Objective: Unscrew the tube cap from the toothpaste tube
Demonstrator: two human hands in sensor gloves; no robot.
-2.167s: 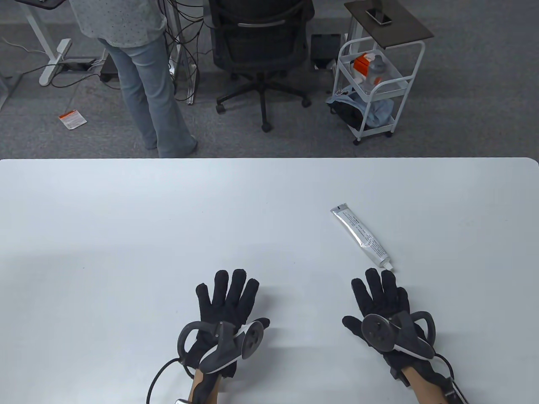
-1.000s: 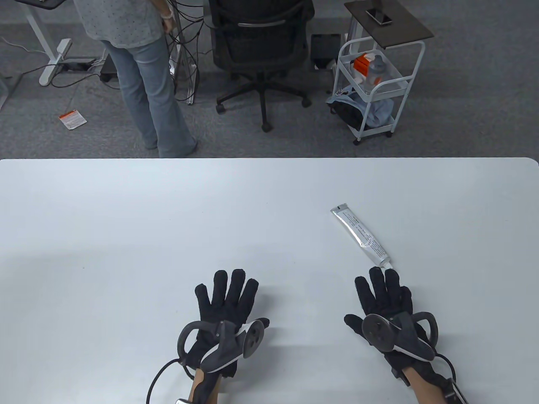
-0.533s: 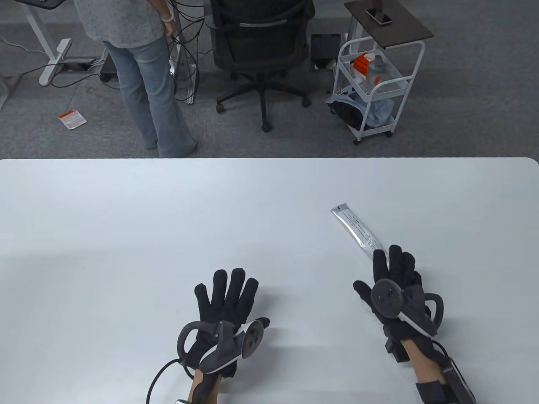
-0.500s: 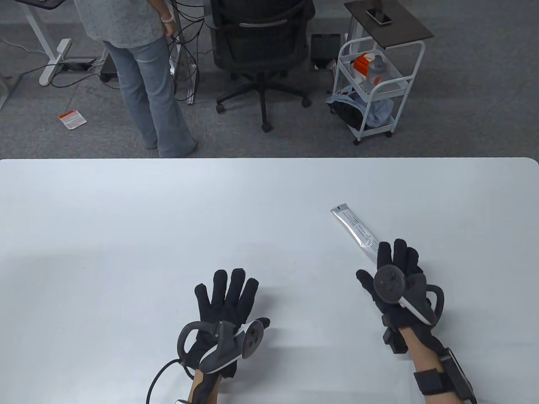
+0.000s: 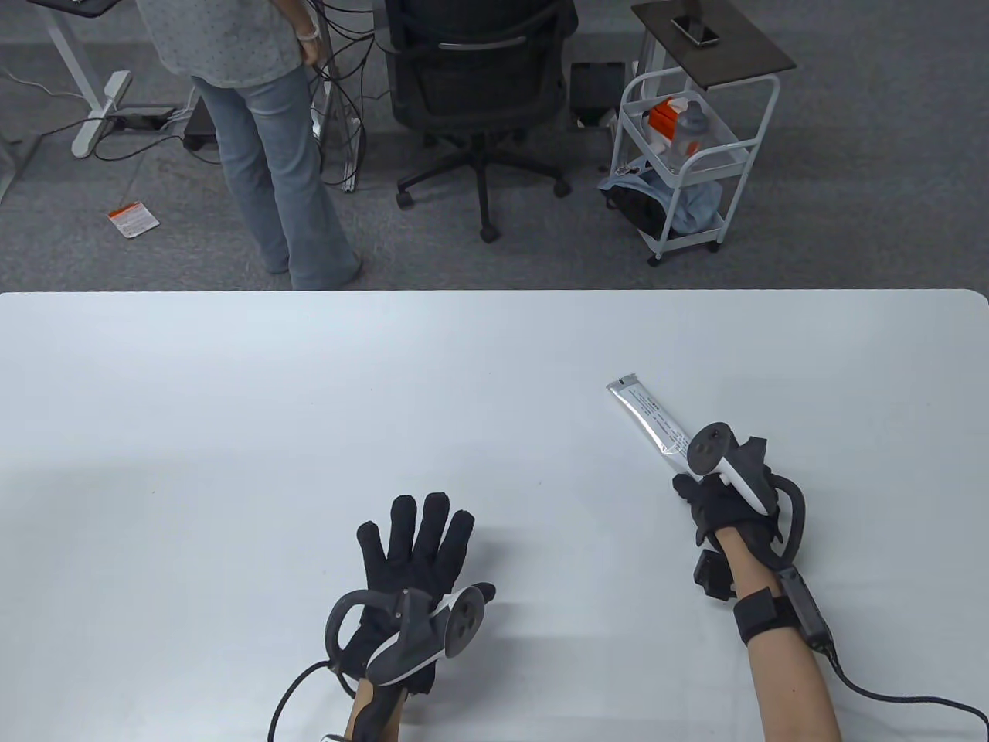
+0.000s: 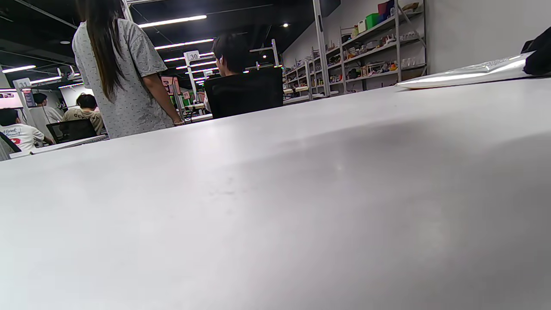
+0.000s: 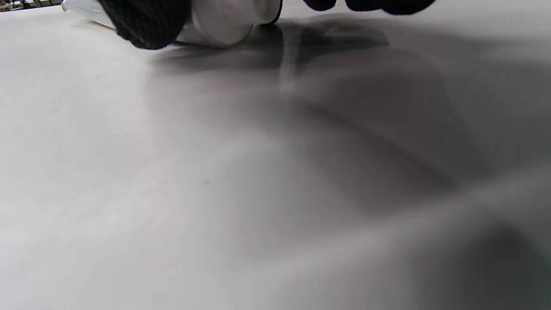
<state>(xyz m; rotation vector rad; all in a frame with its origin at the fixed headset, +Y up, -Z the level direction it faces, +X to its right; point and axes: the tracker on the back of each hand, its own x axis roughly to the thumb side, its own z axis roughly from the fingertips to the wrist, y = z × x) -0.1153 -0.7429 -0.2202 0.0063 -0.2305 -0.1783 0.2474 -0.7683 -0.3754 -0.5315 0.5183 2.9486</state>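
On the right half of the white surface [image 5: 232, 386] lies the toothpaste tube [image 5: 647, 416], flat, with its crimped end pointing away from the person and its cap end under the right hand [image 5: 722, 495]. This hand covers the near end of the tube, and the tracker on its back hides the contact from the table view. The right wrist view shows more: a gloved thumb [image 7: 146, 21] lies against the side of the white near part of the tube [image 7: 224, 19], and other fingertips [image 7: 379, 5] hang down on the other side. The fingers seem to curl around this end, but whether they already clamp it firmly cannot be told. The cap itself is not clearly visible in any view.

The left hand [image 5: 413, 572] rests flat on the surface, well apart from the tube, with its fingers spread and holding nothing. The left wrist view shows only the surface from very low, with the tube [image 6: 465, 73] far at the right edge and a dark glove part beside it.

The step in hand is probably the first grasp of the tube. The next move likely calls for lifting it and bringing the left hand over, so that one hand holds the body while the other turns the cap.
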